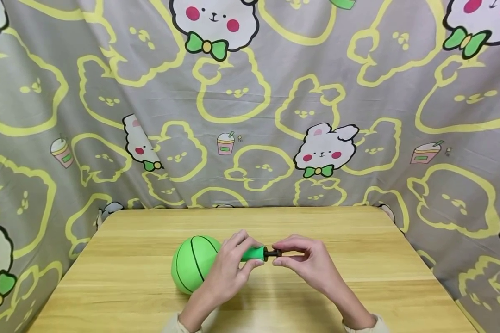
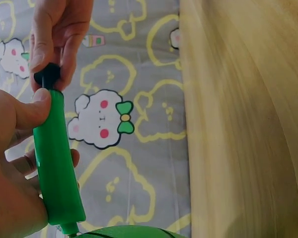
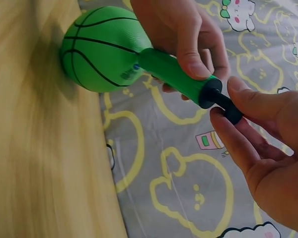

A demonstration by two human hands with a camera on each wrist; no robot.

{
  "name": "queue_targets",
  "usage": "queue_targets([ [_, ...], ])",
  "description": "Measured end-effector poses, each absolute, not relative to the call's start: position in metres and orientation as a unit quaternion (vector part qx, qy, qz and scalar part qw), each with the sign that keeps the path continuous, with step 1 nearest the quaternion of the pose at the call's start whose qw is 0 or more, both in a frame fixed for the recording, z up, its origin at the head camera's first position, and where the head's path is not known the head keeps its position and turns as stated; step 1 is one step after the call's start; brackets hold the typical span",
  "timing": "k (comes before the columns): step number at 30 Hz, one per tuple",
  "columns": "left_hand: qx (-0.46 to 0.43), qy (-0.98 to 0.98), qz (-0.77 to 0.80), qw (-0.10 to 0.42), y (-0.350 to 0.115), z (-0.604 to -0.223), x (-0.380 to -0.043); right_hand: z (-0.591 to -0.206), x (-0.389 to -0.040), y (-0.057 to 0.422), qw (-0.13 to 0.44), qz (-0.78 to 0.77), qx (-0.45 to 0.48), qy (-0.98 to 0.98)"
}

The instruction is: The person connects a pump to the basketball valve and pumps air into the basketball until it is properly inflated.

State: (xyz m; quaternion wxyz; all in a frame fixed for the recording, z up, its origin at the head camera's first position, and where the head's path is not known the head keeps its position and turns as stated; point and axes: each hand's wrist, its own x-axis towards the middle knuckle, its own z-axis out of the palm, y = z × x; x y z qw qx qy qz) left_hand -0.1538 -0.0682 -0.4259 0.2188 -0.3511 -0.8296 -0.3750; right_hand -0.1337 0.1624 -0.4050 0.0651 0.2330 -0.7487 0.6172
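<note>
A green ball with black lines (image 1: 191, 266) rests on the table, left of the middle in the head view. My left hand (image 1: 230, 267) grips the green barrel of a small hand pump (image 1: 256, 253), the thumb along its near side. In the left wrist view, the barrel's narrow end meets the ball (image 2: 131, 232); the exact joint is hard to make out. My right hand (image 1: 310, 261) pinches the black pump handle (image 3: 232, 113) between thumb and fingers. A short stretch of black rod (image 1: 271, 253) shows between barrel and handle.
The wooden table (image 1: 129, 296) spreads beneath both hands. Behind it and along both sides hangs a grey curtain (image 1: 275, 203) with yellow outlines and white cartoon animals.
</note>
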Motion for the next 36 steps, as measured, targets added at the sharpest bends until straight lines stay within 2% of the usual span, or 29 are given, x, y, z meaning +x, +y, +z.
queue_targets([
  [15,-0.337,-0.827,-0.4,0.206,-0.076,-0.423,-0.157,-0.388,-0.131,0.189,0.066,0.609,0.257,-0.747],
  [36,-0.329,-0.824,-0.408,0.218,-0.085,-0.42,-0.163,-0.372,-0.13,0.22,0.094,0.6,0.282,-0.743],
])
